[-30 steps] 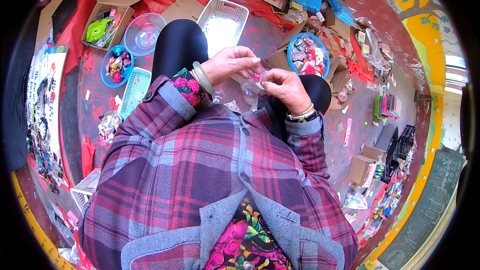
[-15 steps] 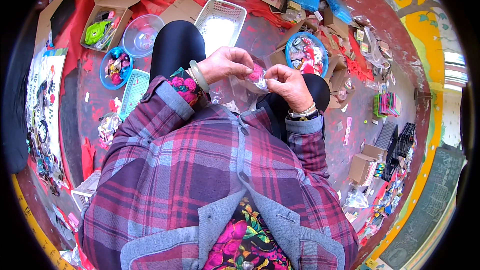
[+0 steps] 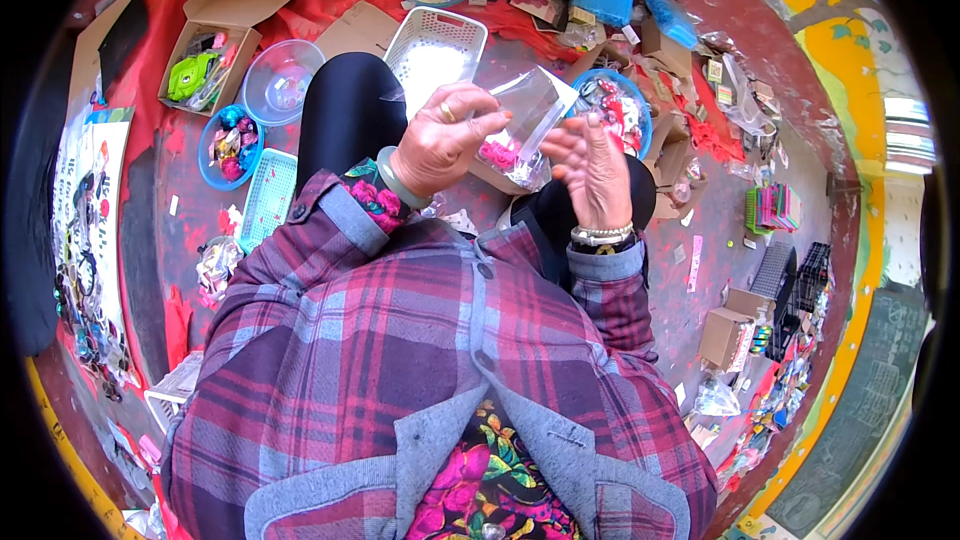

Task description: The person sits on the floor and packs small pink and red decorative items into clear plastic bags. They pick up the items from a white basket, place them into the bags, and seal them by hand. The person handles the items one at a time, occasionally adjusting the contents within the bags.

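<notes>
Between my hands is a clear plastic bag (image 3: 530,105) with a bright pink item (image 3: 498,154) near its lower end; I cannot tell what kind of item it is. My left hand (image 3: 440,145) is closed, thumb and fingers pinched together beside the bag's left edge. What it pinches, if anything, is too small to make out. My right hand (image 3: 597,180) is at the bag's right side with its fingers apart and the thumb raised. It appears to hold nothing.
Beyond my knees stand a white basket (image 3: 437,25) and a blue-rimmed tub (image 3: 645,105) of small packed items. At left are a clear bowl (image 3: 272,80), a blue bowl (image 3: 232,176) of shiny pieces, a turquoise basket (image 3: 268,202) and a cardboard box (image 3: 240,55).
My right hand has let go of the clear bag and opened. My left hand has turned and shifted slightly left. The bag, pinched between both hands before, now shows more of its length.
</notes>
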`<state>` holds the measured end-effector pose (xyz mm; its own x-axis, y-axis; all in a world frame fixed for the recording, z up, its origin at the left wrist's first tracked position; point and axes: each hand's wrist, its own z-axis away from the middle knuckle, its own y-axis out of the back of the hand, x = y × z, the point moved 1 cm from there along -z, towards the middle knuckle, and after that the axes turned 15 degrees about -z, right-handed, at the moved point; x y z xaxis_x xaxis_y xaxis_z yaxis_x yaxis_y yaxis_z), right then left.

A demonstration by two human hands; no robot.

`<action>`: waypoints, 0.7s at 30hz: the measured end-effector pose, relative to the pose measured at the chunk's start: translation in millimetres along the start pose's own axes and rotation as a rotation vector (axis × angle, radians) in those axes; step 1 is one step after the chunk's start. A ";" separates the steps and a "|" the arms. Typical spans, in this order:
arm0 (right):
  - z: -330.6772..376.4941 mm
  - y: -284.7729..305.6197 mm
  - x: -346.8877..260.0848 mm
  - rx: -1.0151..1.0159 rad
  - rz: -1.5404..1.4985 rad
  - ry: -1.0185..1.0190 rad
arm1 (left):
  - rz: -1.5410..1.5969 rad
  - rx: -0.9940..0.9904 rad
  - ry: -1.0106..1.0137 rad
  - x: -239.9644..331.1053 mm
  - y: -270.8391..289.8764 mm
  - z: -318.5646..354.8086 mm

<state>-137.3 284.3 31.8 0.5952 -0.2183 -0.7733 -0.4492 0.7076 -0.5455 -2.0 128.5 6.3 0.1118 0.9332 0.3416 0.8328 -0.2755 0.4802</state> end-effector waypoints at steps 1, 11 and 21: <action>2.2 -3.1 2.7 -0.015 -0.152 -0.173 | -0.012 -0.006 -0.017 1.7 -0.5 0.6; 0.7 -5.7 3.4 -0.130 0.045 -0.015 | 0.029 -0.163 -0.035 6.2 -6.3 4.9; -4.9 8.6 0.5 -0.172 0.604 0.165 | 0.328 -0.440 0.445 -2.8 -16.0 11.7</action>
<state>-144.1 286.9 25.2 0.1004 0.0739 -0.9922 -0.7809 0.6238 -0.0326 -9.3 133.0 -11.8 0.0086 0.6291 0.7773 0.4875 -0.6814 0.5460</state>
